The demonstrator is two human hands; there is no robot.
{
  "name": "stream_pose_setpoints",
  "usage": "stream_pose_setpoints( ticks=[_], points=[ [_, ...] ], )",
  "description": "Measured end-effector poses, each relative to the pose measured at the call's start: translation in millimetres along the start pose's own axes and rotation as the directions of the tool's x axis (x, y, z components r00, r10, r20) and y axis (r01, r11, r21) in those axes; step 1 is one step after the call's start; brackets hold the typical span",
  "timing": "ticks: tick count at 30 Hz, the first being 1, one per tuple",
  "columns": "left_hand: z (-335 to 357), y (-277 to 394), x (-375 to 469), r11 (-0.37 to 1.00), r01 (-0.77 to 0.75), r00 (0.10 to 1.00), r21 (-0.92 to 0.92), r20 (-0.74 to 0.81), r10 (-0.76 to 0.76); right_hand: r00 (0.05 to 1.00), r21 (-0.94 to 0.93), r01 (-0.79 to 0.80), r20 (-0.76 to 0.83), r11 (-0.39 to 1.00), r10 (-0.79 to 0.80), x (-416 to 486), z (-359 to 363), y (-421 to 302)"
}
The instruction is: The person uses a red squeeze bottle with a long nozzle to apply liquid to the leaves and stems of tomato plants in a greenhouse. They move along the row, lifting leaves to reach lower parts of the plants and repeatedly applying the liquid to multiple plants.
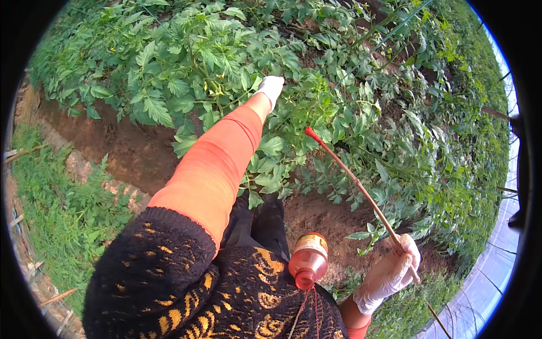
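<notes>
My left hand (272, 89), in a white glove, reaches into the leafy tomato plants (203, 63) at the upper middle; its fingers are mostly hidden, and whether it grips a stem cannot be told. Small yellow flowers (213, 86) show just left of it. In a thin whitish glove, my right hand (396, 269) holds a thin wooden stick (360, 186) near its lower end. The stick slants up and left, with a red wrapped tip (311, 132) over the leaves. A clear bottle with red contents (311, 265) hangs by a cord at my front.
Bare soil (123, 144) runs between the rows. Low green plants (72, 220) grow at the left, beside wooden stakes (57, 298). Support strings (387, 36) cross the foliage at the upper right. Plastic sheeting (487, 271) curves along the right edge.
</notes>
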State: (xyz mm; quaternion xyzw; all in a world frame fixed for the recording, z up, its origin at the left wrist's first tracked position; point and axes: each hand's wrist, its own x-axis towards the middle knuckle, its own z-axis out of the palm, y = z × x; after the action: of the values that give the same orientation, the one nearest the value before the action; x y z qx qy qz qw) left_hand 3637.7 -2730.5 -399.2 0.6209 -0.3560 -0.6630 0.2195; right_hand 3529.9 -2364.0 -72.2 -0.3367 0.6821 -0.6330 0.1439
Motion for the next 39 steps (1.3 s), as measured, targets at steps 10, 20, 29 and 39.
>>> stream_pose_setpoints(
  ticks=[10, 20, 29, 39],
  points=[
    [-4, -30, -14, 0.943, 0.040, 0.971, -0.330, 0.237, 0.042, 1.000, 0.014, -0.025, -0.003, 1.000, 0.025, 6, 24, 14],
    [17, -36, -48, 0.795, 0.214, 0.947, -0.568, 0.319, -0.026, 0.961, -0.169, 0.126, 0.264, 0.977, -0.078, 32, 78, 54],
    [15, -34, -63, 0.804, 0.150, 0.945, -0.576, 0.321, 0.054, 0.932, -0.207, 0.147, 0.357, 0.967, -0.065, 43, 104, 74],
    [13, -28, -75, 0.788, 0.119, 0.937, -0.604, 0.330, 0.112, 0.942, -0.177, 0.131, 0.330, 0.976, -0.067, 47, 111, 71]
  ],
)
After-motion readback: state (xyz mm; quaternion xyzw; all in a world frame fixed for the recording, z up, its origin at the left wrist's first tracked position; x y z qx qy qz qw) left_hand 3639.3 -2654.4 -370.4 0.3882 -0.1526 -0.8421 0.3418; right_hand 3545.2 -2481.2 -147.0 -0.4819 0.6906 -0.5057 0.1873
